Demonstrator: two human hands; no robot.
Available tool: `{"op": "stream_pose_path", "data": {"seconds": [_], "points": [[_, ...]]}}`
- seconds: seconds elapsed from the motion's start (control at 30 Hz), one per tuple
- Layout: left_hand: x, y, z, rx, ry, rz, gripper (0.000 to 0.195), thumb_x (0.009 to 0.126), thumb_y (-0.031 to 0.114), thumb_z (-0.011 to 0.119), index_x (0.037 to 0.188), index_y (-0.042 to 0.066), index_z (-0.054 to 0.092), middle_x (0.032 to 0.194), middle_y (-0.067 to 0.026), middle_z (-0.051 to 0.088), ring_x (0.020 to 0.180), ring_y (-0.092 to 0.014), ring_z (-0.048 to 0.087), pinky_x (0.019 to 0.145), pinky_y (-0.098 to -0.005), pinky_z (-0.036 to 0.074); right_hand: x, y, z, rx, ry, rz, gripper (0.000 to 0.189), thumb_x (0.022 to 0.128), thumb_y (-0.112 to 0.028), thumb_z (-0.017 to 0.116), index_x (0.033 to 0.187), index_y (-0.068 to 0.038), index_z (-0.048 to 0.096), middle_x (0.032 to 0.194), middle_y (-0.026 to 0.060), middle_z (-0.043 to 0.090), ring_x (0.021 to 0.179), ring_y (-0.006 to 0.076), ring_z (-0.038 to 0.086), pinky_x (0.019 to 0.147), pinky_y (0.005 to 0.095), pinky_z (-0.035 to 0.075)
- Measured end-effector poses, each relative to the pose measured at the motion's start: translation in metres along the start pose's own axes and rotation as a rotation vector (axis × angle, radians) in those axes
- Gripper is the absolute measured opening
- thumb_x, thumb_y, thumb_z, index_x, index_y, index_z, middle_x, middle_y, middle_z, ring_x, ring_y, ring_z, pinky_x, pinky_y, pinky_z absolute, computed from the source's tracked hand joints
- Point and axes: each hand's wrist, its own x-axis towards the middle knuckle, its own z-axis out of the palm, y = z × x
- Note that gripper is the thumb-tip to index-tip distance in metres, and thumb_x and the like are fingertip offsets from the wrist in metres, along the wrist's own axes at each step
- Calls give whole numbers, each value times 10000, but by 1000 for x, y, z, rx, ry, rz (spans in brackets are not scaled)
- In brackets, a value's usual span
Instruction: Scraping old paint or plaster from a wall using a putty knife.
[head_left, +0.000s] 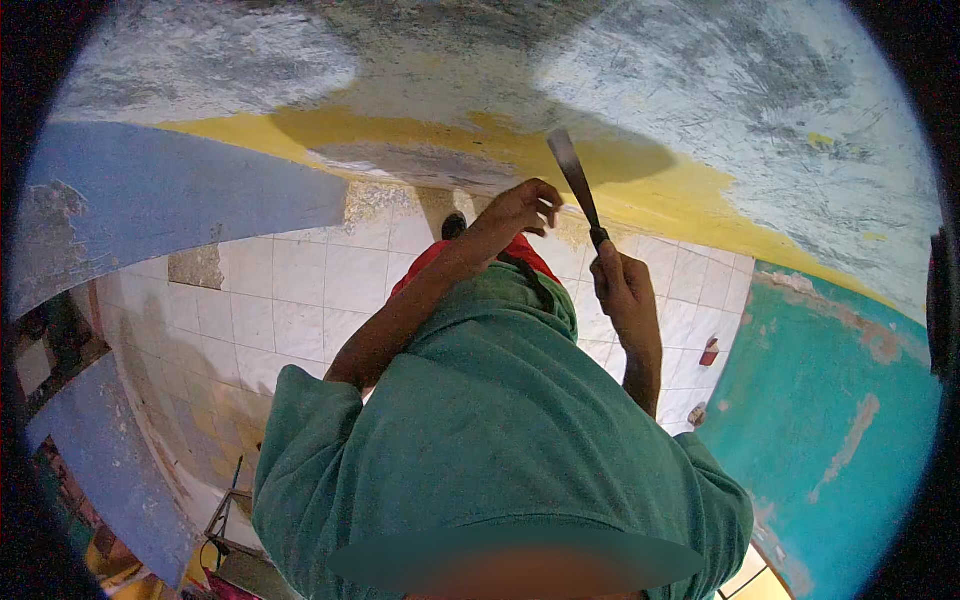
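Observation:
My right hand grips the dark handle of a long-bladed scraper, whose flat metal blade points up and away towards the wall. My left hand is raised a little to the left of the blade, fingers bent and apart, holding nothing. Whether the blade touches the wall cannot be told. Just ahead stands a wall with a yellow painted band and, beyond it, a scuffed pale grey-white surface with dark scratch marks. Shadows fall across both.
White floor tiles lie around my feet. A blue painted wall is at left, a teal wall with patches of lost paint at right. A small red and white object lies on the right floor. A metal frame stands at lower left.

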Motion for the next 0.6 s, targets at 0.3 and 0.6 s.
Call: {"op": "stream_pose_path", "data": {"seconds": [0.3,0.6], "points": [[-14,19,39,-554,40,-40,389,900,400,492,1140,95,487,1096,-34,548,1049,-174,513,921,-332,403,7,-3,21,46,-39,-9,484,946,-364,391,692,28,517,554,24,451,533,104,363,477,289,301],[-7,2,53,-618,182,-125,235,889,367,532,938,137,530,886,23,561,847,-113,552,759,-298,452,4,6,34,65,-27,-81,491,957,-349,352,750,54,540,579,70,511,545,122,408,508,308,354]]}}
